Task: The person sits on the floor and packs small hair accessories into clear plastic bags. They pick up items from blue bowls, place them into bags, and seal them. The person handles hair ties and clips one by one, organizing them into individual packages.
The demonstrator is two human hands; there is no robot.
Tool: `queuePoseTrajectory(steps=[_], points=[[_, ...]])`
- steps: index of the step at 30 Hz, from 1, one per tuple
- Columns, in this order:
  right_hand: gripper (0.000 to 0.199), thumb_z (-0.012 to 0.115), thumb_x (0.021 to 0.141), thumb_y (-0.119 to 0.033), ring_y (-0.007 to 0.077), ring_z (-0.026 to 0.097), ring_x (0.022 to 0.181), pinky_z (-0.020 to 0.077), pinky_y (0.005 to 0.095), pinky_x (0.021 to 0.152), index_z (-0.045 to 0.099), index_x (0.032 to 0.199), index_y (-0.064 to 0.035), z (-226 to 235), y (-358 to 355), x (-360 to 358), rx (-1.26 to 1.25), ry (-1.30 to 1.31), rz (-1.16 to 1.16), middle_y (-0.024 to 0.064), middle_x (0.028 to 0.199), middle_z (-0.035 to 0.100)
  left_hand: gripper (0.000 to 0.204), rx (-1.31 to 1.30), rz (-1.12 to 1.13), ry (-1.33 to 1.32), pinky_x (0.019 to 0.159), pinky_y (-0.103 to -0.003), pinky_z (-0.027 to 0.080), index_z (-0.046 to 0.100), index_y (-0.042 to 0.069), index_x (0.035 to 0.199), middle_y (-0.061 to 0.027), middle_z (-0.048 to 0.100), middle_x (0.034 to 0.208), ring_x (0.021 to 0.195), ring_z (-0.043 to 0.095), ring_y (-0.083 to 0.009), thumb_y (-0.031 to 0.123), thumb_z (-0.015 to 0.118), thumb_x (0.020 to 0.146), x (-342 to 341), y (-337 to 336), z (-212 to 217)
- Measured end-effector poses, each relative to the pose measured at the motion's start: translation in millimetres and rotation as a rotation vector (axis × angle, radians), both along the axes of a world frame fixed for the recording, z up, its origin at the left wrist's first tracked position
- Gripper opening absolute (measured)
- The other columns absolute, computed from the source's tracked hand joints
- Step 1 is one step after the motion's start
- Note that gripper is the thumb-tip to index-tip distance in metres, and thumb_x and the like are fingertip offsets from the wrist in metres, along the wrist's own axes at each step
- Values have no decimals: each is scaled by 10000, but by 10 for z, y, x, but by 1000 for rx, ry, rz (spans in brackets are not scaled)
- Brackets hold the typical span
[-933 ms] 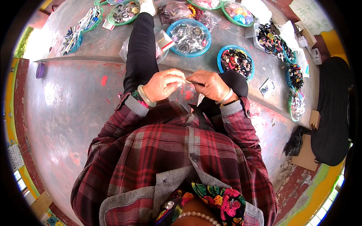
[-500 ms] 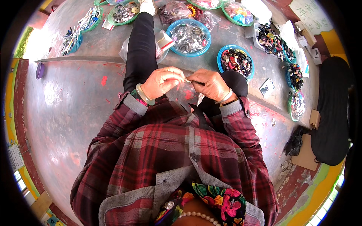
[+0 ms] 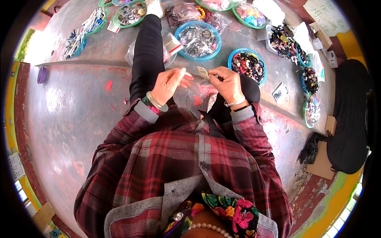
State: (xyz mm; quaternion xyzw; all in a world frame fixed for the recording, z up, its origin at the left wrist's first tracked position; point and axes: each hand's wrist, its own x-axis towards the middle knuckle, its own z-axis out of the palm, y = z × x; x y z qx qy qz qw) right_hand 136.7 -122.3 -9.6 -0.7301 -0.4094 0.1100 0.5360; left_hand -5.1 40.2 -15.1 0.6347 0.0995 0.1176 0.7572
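Large dark characters, brush-like in stroke, are seen in rows on a pale sign at the upper right of the frame, slanted near the rim. Fine marks are noted on a white sheet at the left edge, too small to be read. On the small pale card held near upper centre, no lettering can be made out.
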Motion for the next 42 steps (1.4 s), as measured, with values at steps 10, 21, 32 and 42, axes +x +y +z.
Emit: queuePoseTrajectory(steps=[10,21,32,42], points=[[97,615,713,-75,270,605,628,489,344,539,642,803,-99,-34,64,-155,-26,-433,-96,65,757,607,333,45,15,235,441,-189,428,499,6,1161,-62,609,990,524,568,-92,178,547,880,170,-250,0],[106,614,727,-101,259,606,607,496,345,519,624,832,-103,-38,70,-212,-49,-534,-46,43,785,607,227,-52,28,227,461,-188,434,532,22,1057,-18,596,840,559,556,-77,107,538,847,196,-250,10],[151,601,703,-118,218,595,605,481,317,507,577,843,-67,-105,81,-319,-208,-782,12,60,796,565,240,-82,94,129,465,-197,447,500,10,1039,-30,570,799,546,540,-77,-10,451,805,191,-290,-128],[130,601,687,-156,195,556,538,459,316,471,509,747,-85,11,101,-405,-209,-796,-26,46,686,472,254,-16,143,28,466,-191,448,509,2,1034,-29,576,783,558,544,-62,-27,414,801,211,-359,-214]])
